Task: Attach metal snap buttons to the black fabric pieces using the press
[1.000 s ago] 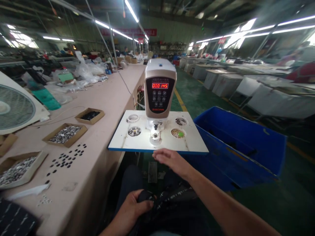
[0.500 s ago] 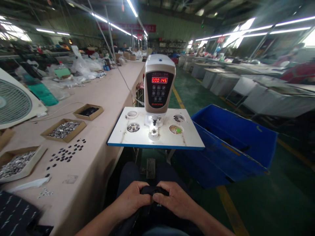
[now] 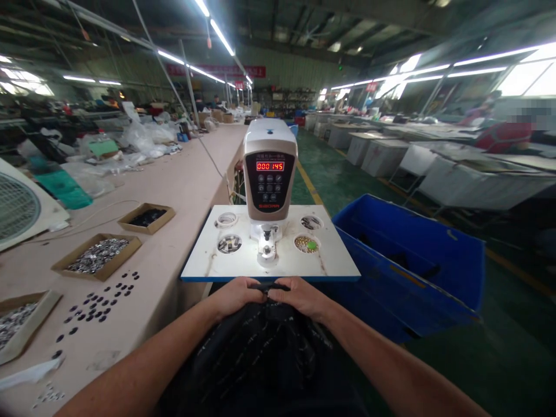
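A dark garment with pale dashes, its exact kind unclear, hangs from both hands over the lap. My left hand is closed on its upper edge, thumb pointing inward. Close beside it, my right hand pinches the same edge, so the two thumbs nearly meet. Both hands are at the front edge of a white work plate. Behind them stands a snap-fastening machine with a red display reading 000145. Its lit pressing head lies just beyond the fingers. Round cups in the plate hold small metal parts and brass-coloured pieces.
A long table runs along the left, bearing shallow boxes of metal parts and scattered black discs. Part of a fan stands at its left. A big blue bin is on the floor at right.
Both hands have moved forward and up from the lap to the plate's front edge, drawing the dark garment along. The view has tilted up slightly.
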`<state>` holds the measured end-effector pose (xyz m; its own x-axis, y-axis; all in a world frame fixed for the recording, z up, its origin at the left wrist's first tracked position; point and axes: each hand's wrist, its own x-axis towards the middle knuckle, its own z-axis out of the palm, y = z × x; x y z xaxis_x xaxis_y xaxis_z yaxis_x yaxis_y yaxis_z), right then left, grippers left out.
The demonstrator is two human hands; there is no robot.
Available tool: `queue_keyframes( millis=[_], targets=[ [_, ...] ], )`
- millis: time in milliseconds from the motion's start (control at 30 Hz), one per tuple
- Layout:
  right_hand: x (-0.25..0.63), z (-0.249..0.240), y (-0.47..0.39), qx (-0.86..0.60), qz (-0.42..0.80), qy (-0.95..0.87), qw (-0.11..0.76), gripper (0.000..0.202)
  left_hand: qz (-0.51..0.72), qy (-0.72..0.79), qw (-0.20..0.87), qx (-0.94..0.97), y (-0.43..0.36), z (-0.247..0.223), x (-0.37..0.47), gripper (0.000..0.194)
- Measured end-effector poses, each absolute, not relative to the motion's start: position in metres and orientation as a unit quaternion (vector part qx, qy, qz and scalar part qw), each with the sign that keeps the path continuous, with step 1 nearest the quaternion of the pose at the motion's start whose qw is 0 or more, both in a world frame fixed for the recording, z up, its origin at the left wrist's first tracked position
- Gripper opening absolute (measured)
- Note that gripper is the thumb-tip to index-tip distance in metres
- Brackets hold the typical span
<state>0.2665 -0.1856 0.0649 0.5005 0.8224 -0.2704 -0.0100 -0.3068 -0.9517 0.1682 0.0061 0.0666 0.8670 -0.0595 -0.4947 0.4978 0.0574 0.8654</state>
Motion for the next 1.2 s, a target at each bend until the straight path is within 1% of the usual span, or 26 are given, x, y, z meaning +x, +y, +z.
queue_keyframes(
  millis=[200,267,367,433,567,733,1000,1100,1200],
  targets=[
    [0.301,0.057,-0.162,-0.710,0.353,-0.275,0.543,0.050,-0.200,0.157,0.709,0.657,0.031,0.062,0.212,0.028],
    [0.310,0.052,-0.156,-0.728,0.325,-0.288,0.531,0.046,-0.197,0.155,0.708,0.661,0.035,0.056,0.221,0.026],
    [0.321,0.048,-0.149,-0.756,0.288,-0.321,0.492,0.032,-0.203,0.154,0.700,0.667,0.041,0.048,0.229,0.023],
    [0.327,0.046,-0.146,-0.766,0.271,-0.337,0.476,0.028,-0.205,0.153,0.696,0.672,0.043,0.046,0.233,0.024],
    [0.336,0.047,-0.144,-0.784,0.253,-0.364,0.435,0.028,-0.197,0.152,0.684,0.685,0.047,0.048,0.239,0.024],
    [0.346,0.053,-0.147,-0.765,0.300,-0.378,0.427,0.030,-0.195,0.147,0.667,0.704,0.048,0.055,0.249,0.024],
    [0.373,0.049,-0.133,-0.809,0.170,-0.398,0.399,0.033,-0.155,0.142,0.632,0.746,0.053,0.058,0.274,0.028],
    [0.380,0.049,-0.128,-0.825,0.146,-0.384,0.389,0.032,-0.142,0.138,0.609,0.768,0.056,0.058,0.283,0.029],
    [0.386,0.049,-0.123,-0.828,0.138,-0.375,0.394,0.029,-0.128,0.139,0.584,0.790,0.059,0.058,0.290,0.026]
  ],
)
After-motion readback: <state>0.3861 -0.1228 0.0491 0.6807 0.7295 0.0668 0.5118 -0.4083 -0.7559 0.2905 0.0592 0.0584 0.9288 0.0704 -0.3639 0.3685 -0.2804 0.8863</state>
